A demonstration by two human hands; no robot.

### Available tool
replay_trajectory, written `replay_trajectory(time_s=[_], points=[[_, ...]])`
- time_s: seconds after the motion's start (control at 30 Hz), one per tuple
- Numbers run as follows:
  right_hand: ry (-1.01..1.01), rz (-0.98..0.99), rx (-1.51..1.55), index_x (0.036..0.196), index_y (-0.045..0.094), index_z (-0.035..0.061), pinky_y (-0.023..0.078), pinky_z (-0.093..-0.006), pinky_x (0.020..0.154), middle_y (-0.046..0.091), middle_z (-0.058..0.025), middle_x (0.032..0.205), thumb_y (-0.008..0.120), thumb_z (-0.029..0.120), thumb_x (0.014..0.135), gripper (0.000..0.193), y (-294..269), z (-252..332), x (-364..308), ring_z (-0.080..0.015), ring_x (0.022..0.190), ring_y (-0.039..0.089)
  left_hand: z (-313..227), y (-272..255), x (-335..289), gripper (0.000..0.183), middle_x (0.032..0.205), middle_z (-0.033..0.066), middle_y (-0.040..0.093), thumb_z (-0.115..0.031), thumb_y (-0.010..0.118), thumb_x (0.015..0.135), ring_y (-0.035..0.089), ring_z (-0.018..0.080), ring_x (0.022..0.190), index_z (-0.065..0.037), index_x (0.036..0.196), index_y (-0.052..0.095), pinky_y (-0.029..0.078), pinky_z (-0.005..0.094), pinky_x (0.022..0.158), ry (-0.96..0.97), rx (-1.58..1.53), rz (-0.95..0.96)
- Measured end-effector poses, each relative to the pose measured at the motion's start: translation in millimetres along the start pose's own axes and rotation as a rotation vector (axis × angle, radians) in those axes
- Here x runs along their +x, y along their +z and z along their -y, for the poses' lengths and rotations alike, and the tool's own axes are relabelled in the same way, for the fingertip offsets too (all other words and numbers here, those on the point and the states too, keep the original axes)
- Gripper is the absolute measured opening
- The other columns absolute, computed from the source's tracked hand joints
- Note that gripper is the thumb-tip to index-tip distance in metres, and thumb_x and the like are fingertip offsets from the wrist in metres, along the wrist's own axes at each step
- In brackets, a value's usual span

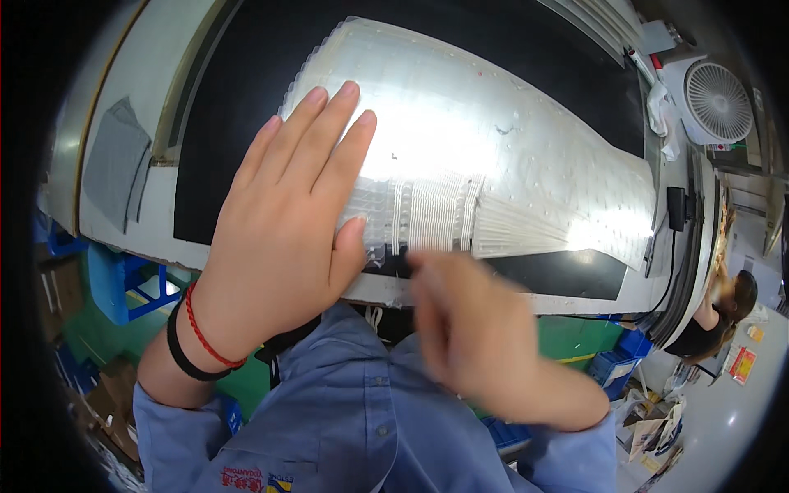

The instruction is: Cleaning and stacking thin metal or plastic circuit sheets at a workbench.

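Note:
A fanned stack of clear, glossy plastic sheets (460,107) is spread over a black mat (234,94). Its layered edges show as close, stepped lines along the near side. My left hand (283,193) lies flat across the left part of the stack, fingers stretched out and thumb apart. Close to the near edge of the sheets is my right hand (477,320), blurred by motion with its fingers bent. Whether anything is between those fingers, or whether they touch the sheets, I cannot make out.
A white fan (717,100) stands at the far right. Near the table's right end are a black adapter (676,208) and its cable. Grey cut pieces (119,168) lie at the left. Below the left side is a blue stool (119,283). Another person (715,308) is at the right.

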State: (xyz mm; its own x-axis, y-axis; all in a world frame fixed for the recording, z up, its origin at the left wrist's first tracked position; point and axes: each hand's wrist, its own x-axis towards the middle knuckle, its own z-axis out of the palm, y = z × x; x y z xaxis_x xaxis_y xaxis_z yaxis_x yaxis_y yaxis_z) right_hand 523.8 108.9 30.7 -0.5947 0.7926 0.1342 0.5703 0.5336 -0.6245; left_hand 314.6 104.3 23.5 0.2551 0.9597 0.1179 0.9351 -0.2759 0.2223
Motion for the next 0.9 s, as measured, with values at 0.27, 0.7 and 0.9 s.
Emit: replay_trajectory(time_s=[0.27, 0.7, 0.9], points=[[0.132, 0.14, -0.173, 0.113, 0.064, 0.0029, 0.054, -0.0369, 0.056, 0.07, -0.0141, 0.086, 0.068, -0.001, 0.086, 0.028, -13.0, -5.0, 16.8, -0.0305, 0.059, 0.068, -0.7, -1.8, -1.2, 0.072, 0.157, 0.0247, 0.036, -0.014, 0.054, 0.081, 0.033, 0.0427, 0.146, 0.004, 0.149, 0.039, 0.024, 0.0526, 0.12, -0.054, 0.018, 0.076], [0.045, 0.083, -0.072, 0.11, 0.065, 0.0013, 0.05, -0.036, 0.053, 0.069, -0.0132, 0.079, 0.066, 0.003, 0.09, 0.02, -18.9, 4.2, 9.6, -0.0265, 0.055, 0.064, 0.9, -0.3, -1.9, 0.071, 0.157, 0.025, 0.036, -0.013, 0.054, 0.081, 0.033, 0.0431, 0.146, 0.004, 0.149, 0.04, 0.024, 0.0526, 0.12, -0.033, -0.018, 0.051], [0.018, 0.133, -0.066, 0.112, 0.065, 0.0016, 0.048, -0.0313, 0.05, 0.066, -0.0129, 0.073, 0.067, 0.003, 0.091, 0.021, -10.7, 1.0, 4.6, -0.0202, 0.048, 0.059, 0.4, -1.0, 0.1, 0.071, 0.156, 0.0251, 0.036, -0.013, 0.054, 0.081, 0.034, 0.0429, 0.146, 0.004, 0.148, 0.041, 0.024, 0.0524, 0.12, -0.023, -0.011, 0.045]])
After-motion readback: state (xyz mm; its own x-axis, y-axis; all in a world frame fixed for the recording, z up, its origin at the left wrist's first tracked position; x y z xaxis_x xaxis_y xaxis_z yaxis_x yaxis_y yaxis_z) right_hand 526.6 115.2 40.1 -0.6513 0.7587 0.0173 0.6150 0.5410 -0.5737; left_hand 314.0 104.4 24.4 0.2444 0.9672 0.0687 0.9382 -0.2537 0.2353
